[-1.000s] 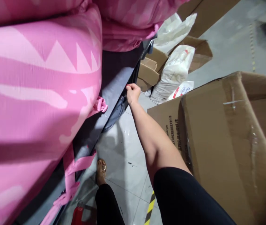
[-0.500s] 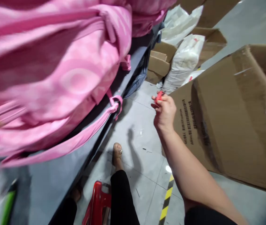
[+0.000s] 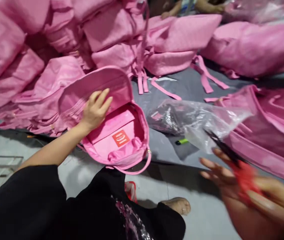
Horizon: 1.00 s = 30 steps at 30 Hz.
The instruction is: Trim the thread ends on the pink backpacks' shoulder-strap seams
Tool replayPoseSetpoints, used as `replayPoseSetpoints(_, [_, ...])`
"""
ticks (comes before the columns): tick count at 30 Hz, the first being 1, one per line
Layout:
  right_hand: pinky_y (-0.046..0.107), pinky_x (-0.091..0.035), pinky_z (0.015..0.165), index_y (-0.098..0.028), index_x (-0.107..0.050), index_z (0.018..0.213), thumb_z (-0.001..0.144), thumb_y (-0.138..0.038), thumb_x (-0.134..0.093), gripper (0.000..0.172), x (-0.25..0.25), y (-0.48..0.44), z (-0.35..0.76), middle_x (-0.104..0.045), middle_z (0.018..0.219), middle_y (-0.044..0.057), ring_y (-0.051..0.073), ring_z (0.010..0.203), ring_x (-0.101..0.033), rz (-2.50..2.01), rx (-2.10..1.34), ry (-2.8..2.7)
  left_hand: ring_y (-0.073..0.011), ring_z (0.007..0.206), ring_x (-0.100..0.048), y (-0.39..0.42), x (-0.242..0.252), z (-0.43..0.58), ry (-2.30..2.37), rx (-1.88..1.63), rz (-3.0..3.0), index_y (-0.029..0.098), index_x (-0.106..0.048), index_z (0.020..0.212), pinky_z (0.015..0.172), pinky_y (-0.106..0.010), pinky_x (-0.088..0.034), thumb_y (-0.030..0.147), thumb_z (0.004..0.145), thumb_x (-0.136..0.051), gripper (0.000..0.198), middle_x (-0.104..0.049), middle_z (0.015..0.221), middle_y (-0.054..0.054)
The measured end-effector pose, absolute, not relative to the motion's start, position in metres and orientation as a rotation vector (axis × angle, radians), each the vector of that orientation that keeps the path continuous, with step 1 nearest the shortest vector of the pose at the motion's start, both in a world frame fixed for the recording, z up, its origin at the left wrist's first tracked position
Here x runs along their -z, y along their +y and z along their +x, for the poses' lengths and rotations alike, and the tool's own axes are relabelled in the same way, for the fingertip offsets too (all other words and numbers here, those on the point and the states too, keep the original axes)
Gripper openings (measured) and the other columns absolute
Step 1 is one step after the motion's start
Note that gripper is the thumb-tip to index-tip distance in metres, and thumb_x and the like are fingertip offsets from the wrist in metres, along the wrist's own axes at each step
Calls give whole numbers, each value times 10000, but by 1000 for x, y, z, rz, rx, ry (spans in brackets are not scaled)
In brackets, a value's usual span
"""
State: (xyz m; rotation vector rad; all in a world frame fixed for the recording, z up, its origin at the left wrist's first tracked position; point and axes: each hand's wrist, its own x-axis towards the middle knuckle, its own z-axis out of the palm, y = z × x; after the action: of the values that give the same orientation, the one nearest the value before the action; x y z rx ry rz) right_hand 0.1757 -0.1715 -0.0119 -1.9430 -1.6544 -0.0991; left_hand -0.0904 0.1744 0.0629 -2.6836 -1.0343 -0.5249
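Note:
A pink bag (image 3: 142, 126) lies unzipped at the table's front edge, its lid tipped back and a red label (image 3: 121, 138) showing inside. My left hand (image 3: 95, 110) rests against the inner side of the raised lid, fingers spread and slightly bent; the thumb is hidden. To the right, my right hand (image 3: 262, 196) holds scissors (image 3: 244, 176) with red handles and dark blades pointing up-left. This hand is blurred, with some fingers stretched out beside the handles. Just beyond the blades lies a clear plastic bag (image 3: 197, 116) with dark contents.
Pink bags (image 3: 114, 30) are piled along the back and left. Another opened pink bag (image 3: 269, 133) lies at right. A green marker (image 3: 182, 141) sits near the table edge. Across the table, a co-worker's hand (image 3: 169, 13) shows. Below are a red stool (image 3: 130, 191) and tiled floor.
The view has swung from the floor and cardboard boxes to the table. My left hand has come into view on the opened bag. The red-handled scissors are now clearly visible in my right hand.

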Motion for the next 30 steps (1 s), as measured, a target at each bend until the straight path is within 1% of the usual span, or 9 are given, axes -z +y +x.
replayPoseSetpoints(6, [468, -514, 968, -305, -706, 1004, 895, -301, -314, 407, -22, -24, 70, -655, 1374, 133, 259, 1259, -635, -2065, -207, -1744, -311, 1460, -406, 242, -17, -80, -844, 338, -2997, 117, -575, 1419, 1238, -491, -350, 243, 957, -557, 480, -472, 1564, -146])
replayPoseSetpoints(10, [504, -385, 1105, -259, -682, 805, 808, -197, -476, 215, -5, 24, 70, -779, 1037, 113, 302, 1034, -700, -2411, -211, -2120, -392, 1557, -220, 250, 17, -88, -699, 272, -3146, 195, -577, 1430, 1151, -575, -413, 196, 960, -522, 473, -323, 1649, -150])
replayPoseSetpoints(12, [493, -349, 1131, -246, -704, 816, 825, -182, -501, 214, -8, 29, 70, -782, 898, 99, 286, 912, -716, -2619, -295, -2211, -422, 1565, -167, 250, 26, -90, -591, 257, -3174, 219, -588, 1419, 1108, -581, -434, 204, 949, -554, 472, -267, 1670, -155])
replayPoseSetpoints(14, [482, -368, 1104, -221, -732, 934, 851, -168, -503, 250, -18, 34, 62, -783, 960, 106, 282, 943, -718, -2728, -364, -2264, -428, 1550, -206, 250, 32, -88, -478, 304, -3152, 235, -602, 1397, 1080, -579, -430, 199, 951, -560, 449, -276, 1665, -150])
replayPoseSetpoints(17, [446, -449, 970, -162, -694, 1153, 935, -193, -461, 321, -27, 48, 41, -729, 1185, 153, 310, 1089, -681, -2746, -376, -2264, -363, 1431, -420, 250, 38, -84, -213, 426, -3078, 217, -680, 1256, 999, -501, -440, 190, 1003, -471, 329, -476, 1541, -133])
replayPoseSetpoints(20, [375, -505, 792, -128, -622, 1273, 982, -324, -504, 370, -18, 66, 25, -697, 1217, 189, 322, 1090, -679, -2775, -590, -2145, -261, 1125, -594, 249, 40, -83, 118, 375, -3068, 179, -723, 1023, 818, -387, -423, 208, 1027, -428, 296, -693, 1200, -98])
replayPoseSetpoints(24, [373, -526, 749, -128, -623, 1279, 1008, -252, -436, 352, 4, 78, 31, -723, 1164, 187, 333, 1065, -709, -2917, -823, -1992, -231, 994, -586, 240, 35, -85, 252, 171, -3193, 207, -716, 879, 793, -381, -342, 261, 956, -596, 152, -727, 933, -37])
replayPoseSetpoints(27, [379, -528, 764, -141, -634, 1280, 1004, -209, -388, 376, 6, 76, 43, -734, 1130, 191, 338, 1082, -710, -2917, -879, -1933, -207, 942, -583, 227, 31, -86, 259, 18, -3249, 227, -722, 908, 862, -390, -310, 287, 873, -717, 70, -721, 947, -13])
replayPoseSetpoints(30, [362, -521, 768, -158, -631, 1302, 968, -171, -414, 399, -1, 71, 52, -737, 1127, 192, 329, 1096, -706, -2932, -905, -1904, -203, 941, -575, 215, 32, -86, 261, -55, -3242, 212, -710, 985, 915, -388, -300, 316, 834, -770, 193, -708, 993, -28])
